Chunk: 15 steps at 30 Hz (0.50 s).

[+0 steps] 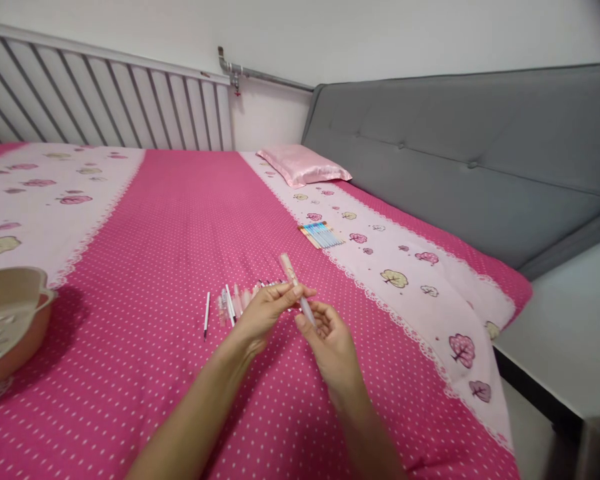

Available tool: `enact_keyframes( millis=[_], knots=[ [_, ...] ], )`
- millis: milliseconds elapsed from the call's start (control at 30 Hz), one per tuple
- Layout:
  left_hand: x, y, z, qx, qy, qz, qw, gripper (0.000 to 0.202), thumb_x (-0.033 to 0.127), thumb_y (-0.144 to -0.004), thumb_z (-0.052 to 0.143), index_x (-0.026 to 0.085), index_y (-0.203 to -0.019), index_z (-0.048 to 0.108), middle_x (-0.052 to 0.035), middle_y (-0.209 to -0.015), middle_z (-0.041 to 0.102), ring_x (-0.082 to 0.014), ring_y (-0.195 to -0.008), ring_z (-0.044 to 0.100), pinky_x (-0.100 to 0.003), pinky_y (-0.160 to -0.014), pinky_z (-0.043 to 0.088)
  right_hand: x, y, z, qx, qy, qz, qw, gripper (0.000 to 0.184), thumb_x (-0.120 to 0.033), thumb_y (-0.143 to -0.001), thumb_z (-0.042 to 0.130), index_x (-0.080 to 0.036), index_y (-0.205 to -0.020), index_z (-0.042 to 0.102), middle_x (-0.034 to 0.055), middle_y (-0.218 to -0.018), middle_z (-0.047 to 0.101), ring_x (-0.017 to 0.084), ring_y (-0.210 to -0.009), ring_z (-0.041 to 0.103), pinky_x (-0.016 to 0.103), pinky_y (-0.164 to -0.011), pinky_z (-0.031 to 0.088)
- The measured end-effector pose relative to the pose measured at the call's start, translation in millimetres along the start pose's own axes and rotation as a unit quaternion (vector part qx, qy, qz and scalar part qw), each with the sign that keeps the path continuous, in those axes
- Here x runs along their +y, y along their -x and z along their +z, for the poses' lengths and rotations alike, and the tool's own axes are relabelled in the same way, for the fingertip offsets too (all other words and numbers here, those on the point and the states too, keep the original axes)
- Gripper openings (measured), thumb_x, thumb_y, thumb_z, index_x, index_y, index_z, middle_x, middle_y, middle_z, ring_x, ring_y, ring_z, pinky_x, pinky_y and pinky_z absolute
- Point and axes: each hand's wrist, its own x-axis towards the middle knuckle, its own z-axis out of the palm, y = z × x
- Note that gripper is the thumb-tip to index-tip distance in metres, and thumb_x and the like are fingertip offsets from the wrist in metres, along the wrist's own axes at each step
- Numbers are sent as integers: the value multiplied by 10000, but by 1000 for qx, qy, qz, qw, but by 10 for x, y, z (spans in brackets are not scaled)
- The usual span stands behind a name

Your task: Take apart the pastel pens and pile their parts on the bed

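Note:
Both of my hands meet over the pink dotted bedspread [180,240]. My left hand [265,310] pinches the upper part of a pale pink pen [289,268] between thumb and fingers. My right hand [330,337] is closed on the pen's lower, clear end. The pen tilts up and to the left. Just behind my hands, several loose pens and pen parts [233,301] lie in a row on the bedspread, with one thin refill [207,315] lying apart at the left.
A bundle of blue pens [322,235] lies on the pale patterned strip farther back. A pink pillow [303,165] sits by the grey padded headboard [460,153]. An orange basket with a beige lid [7,320] stands at the left edge. The bed's edge drops off at the right.

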Motion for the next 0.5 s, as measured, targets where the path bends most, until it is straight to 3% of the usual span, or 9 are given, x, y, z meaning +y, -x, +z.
enact_keyframes(
  millis=[133,267,400,500],
  knots=[
    [13,-10,-85,7,-4,11,1000,270,421,-741,665,182,-841,739,-28,-712,659,-141,-737,546,-284,-801,386,35,5,-14,-71,-74,41,994,433,-532,-842,467,-157,-874,679,61,-804,674,149,-717,572,280,-697,430],
    [15,-8,-92,15,3,11,1000,245,403,-727,682,180,-811,739,-40,-781,675,-154,-784,554,-298,-820,387,13,0,-6,-32,-80,48,995,285,-426,-716,675,-164,-827,655,20,-770,647,132,-707,554,263,-699,428],
    [8,-6,-74,16,4,10,1000,250,406,-724,684,179,-811,738,-47,-808,682,-159,-803,558,-295,-820,387,-27,-2,9,50,-49,31,997,351,-337,-570,795,-185,-815,595,-16,-767,601,132,-716,543,252,-680,432],
    [18,-4,-75,13,6,12,1000,241,403,-732,676,180,-800,735,-43,-789,681,-155,-785,557,-291,-808,390,-26,4,8,21,-60,44,997,365,-429,-647,736,-191,-890,604,11,-863,624,153,-807,564,266,-732,433]
  ],
)
